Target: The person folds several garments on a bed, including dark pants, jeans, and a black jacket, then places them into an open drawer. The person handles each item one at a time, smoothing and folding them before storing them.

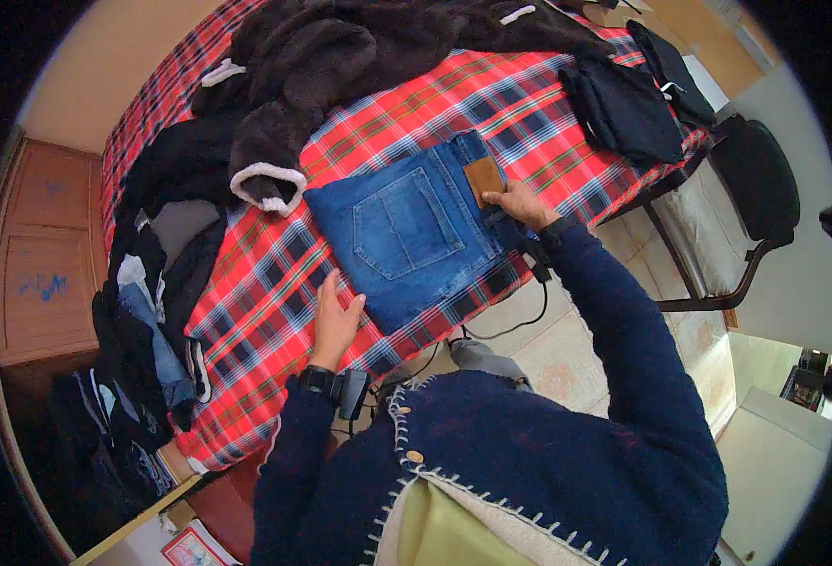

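Note:
Folded blue denim jeans (409,233) lie on a red plaid bedcover (246,311), a back pocket facing up. Their waistband points to the right and bears a brown leather patch (484,181). At that patch my right hand (525,205) grips the waistband, thumb on top; its other fingers are partly hidden. My left hand (338,318) is beside the lower left edge of the folded jeans, thumb and fingers apart, holding nothing. Whether its fingertips touch the denim, I cannot tell.
A dark fleece garment (331,64) with pale cuffs spreads across the far side. Dark clothes (168,233) are heaped at left, and folded black garments (624,113) lie at upper right. A chair (727,212) stands right of the bed. A black cable (529,318) hangs near the front edge.

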A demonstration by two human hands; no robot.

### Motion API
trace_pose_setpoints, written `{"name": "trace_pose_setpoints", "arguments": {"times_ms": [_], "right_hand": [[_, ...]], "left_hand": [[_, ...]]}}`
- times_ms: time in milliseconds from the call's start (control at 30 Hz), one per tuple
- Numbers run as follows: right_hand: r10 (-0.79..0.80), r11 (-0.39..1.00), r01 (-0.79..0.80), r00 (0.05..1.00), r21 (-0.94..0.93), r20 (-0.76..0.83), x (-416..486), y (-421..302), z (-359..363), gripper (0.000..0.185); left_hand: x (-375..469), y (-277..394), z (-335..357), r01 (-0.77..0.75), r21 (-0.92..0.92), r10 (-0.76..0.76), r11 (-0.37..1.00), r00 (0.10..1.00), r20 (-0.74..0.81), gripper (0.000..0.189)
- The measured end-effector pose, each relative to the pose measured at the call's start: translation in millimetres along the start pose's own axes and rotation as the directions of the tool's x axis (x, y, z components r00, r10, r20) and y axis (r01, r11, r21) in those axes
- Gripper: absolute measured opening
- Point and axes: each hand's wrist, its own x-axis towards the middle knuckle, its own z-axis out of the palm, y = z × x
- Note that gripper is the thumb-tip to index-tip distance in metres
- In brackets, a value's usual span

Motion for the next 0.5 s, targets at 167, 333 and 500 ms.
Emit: {"name": "trace_pose_setpoints", "arguments": {"times_ms": [167, 333, 500], "right_hand": [[-0.036, 0.963, 0.025, 0.999, -0.268, -0.038, 1.8, 8.3, -5.6, 0.044], [-0.571, 0.636, 0.310, 0.805, -0.707, -0.161, -9.7, 14.0, -7.4, 0.062], [-0.185, 0.940, 0.161, 0.981, -0.301, -0.054, 5.1, 31.6, -27.2, 0.056]], "left_hand": [[24.3, 20.3, 16.3, -0.517, 0.482, 0.620, 0.707, 0.781, -0.073, 0.065], [38.1, -3.8, 33.6, -0.510, 0.470, 0.526, 0.720, 0.843, 0.109, 0.063], [25.3, -29.9, 52.9, 0.050, -0.029, -0.056, 0.998, 0.952, -0.300, 0.090]]}}
